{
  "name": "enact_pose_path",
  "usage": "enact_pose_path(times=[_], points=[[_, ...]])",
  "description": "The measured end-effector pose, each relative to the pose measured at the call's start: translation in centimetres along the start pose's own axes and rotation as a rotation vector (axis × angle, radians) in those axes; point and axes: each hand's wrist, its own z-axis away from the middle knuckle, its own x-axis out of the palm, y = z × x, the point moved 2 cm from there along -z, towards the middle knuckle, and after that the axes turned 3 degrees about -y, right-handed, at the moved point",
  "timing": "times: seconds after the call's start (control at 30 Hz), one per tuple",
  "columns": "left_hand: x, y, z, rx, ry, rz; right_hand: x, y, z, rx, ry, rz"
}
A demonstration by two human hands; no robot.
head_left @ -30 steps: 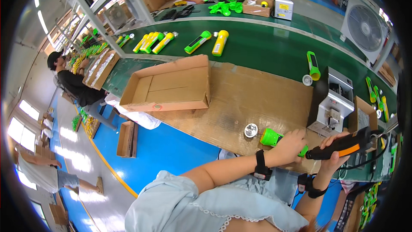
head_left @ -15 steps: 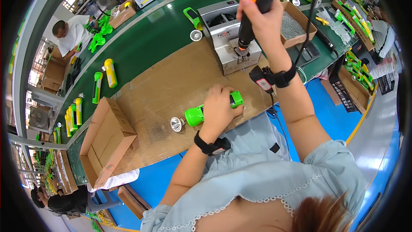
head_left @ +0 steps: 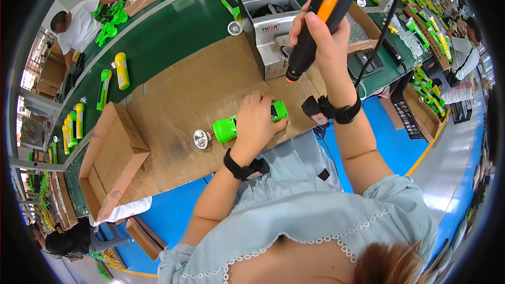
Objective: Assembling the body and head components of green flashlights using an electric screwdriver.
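My left hand is wrapped over the body of a bright green flashlight, which lies on the cardboard sheet. A shiny round reflector sits loose just off its wide head, seemingly joined by a wire. My right hand grips a black and orange electric screwdriver. Its tip slants down to the left, in the air between the flashlight and a silver screw feeder. Whether a screw sits on the tip is too small to tell.
An open cardboard box stands at the left. Yellow and green flashlights lie on the green bench. Behind the feeder's right side is a carton of small metal parts. The screwdriver's cable hangs at the right. Co-workers sit farther off.
The screwdriver tip has left the screw feeder and come nearer to me, toward the flashlight. My left hand stays on the flashlight. The whole view has shifted slightly.
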Motion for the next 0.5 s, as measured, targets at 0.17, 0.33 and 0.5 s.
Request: enact_pose_path(times=[0.17, 0.33, 0.5], points=[[0.0, 0.0, -0.1, -0.014, 0.001, -0.011, 1.2, -0.1, 1.9, 0.012, -0.041, -0.032], [0.0, -0.1, 0.0, -0.015, 0.001, -0.005, 1.8, 0.7, 2.5, 0.055, -0.048, -0.082], [0.1, 0.0, 0.1, 0.002, 0.004, -0.001, 1.8, 1.7, 3.0, 0.093, -0.058, -0.039]])
